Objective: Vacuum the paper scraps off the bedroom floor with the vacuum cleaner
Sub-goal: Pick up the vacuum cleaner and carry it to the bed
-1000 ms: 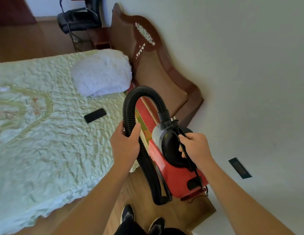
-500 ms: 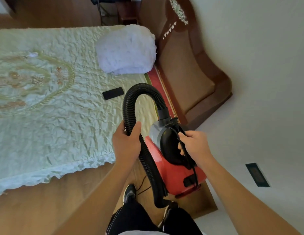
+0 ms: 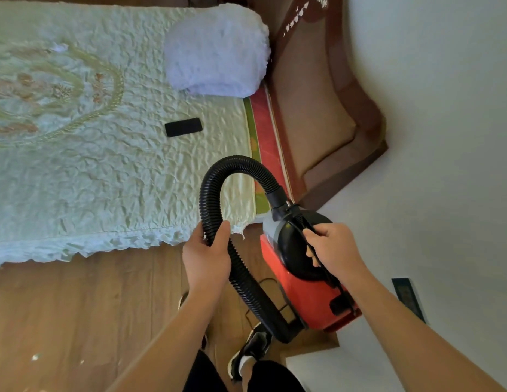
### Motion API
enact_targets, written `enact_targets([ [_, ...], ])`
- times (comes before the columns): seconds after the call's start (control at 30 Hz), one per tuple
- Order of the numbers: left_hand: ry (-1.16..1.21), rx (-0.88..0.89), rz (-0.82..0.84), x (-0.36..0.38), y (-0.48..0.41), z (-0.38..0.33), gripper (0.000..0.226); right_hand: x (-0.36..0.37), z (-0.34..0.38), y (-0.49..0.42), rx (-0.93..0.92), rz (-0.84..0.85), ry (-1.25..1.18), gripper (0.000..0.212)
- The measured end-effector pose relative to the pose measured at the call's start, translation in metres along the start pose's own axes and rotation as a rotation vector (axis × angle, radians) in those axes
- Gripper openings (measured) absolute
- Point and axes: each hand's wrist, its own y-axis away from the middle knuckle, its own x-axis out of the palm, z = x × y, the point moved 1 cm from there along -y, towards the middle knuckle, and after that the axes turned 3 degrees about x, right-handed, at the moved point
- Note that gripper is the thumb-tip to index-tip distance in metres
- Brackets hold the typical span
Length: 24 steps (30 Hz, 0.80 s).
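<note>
A red and black vacuum cleaner (image 3: pixel 306 292) hangs in the air between the bed and the wall. My right hand (image 3: pixel 331 250) grips its black strap handle on top. Its ribbed black hose (image 3: pixel 218 188) arches up from the front of the body and loops down to the left. My left hand (image 3: pixel 207 256) grips that hose partway along. The hose's lower end bends back toward the vacuum's base. A few small white paper scraps (image 3: pixel 36 357) lie on the wooden floor (image 3: pixel 77 306) at the lower left.
The bed (image 3: pixel 105 165) with a pale green quilt fills the upper left, with a white pillow (image 3: pixel 218 52) and a black phone (image 3: pixel 184 127) on it. A brown headboard (image 3: pixel 317 108) stands against the white wall (image 3: pixel 444 137). My feet in black shoes (image 3: pixel 252 349) are below.
The view has swung down and left, so more wooden floor and the paper scraps show. Both hands keep the same grip on hose and handle.
</note>
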Motion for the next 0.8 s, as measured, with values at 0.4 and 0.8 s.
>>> enact_targets([
  [0.4,-0.001,-0.177,-0.079,0.006,-0.039,0.1,0.032,0.067,-0.039,-0.062,0.027,0.114,0.17,0.044],
  [0.8,-0.051,-0.364,-0.17,-0.004,-0.109,0.261,0.034,0.197,-0.126,-0.154,0.123,0.297,0.314,0.033],
])
